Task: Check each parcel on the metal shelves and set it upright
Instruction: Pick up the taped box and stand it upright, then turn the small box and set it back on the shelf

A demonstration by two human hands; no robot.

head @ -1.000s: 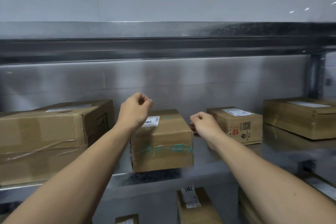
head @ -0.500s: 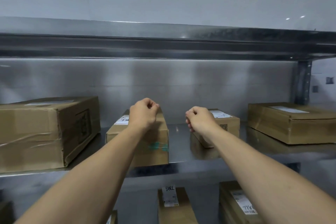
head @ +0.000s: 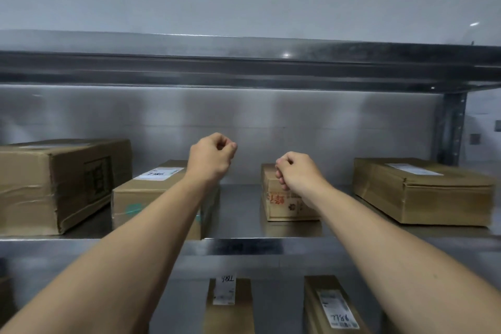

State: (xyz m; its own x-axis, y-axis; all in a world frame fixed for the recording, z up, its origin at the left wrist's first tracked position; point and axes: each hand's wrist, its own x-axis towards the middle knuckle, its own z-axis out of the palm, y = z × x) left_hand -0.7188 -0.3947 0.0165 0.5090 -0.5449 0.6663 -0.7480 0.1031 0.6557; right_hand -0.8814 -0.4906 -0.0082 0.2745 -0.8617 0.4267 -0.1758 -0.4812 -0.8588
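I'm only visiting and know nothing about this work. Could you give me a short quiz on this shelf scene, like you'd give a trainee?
1. True or false: the left hand grips a parcel.
2. How many parcels show on the middle shelf?
3. Fill in: the right hand partly hides a small parcel with ___ print.

Key: 1 false, both hands are empty fists; 2 four; 3 red.
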